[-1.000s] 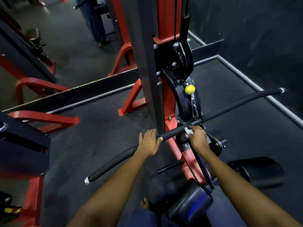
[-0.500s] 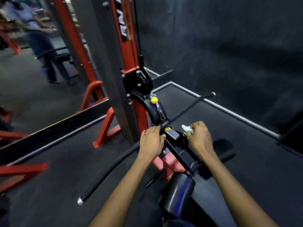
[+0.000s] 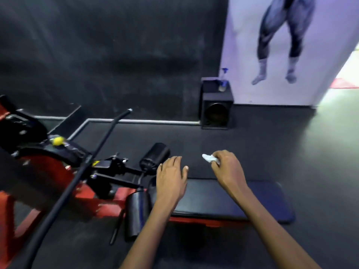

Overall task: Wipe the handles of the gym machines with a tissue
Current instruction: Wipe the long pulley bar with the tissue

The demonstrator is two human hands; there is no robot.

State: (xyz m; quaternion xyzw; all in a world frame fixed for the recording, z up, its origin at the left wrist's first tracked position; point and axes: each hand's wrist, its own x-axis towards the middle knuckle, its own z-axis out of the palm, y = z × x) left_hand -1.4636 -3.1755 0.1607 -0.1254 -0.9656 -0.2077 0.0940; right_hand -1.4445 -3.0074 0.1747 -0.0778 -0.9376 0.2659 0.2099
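My right hand (image 3: 227, 167) pinches a crumpled white tissue (image 3: 209, 158) in its curled fingers, held in the air above the floor. My left hand (image 3: 171, 177) hovers beside it with relaxed, straight fingers, holding nothing. The long black handle bar (image 3: 81, 171) of the red cable machine (image 3: 38, 171) runs diagonally at the left, apart from both hands. A yellow ball (image 3: 57, 141) sits on the machine's cable near the pulley.
A black padded bench seat (image 3: 223, 200) with roller pads (image 3: 154, 155) lies below my hands. A black speaker box (image 3: 216, 107) with a spray bottle (image 3: 223, 78) on it stands against the dark wall. A poster of legs (image 3: 281, 35) hangs at the right.
Both hands have let go of the bar and drawn away from it. The view has swung right, away from the machine's upright, with the tissue still in my right hand.
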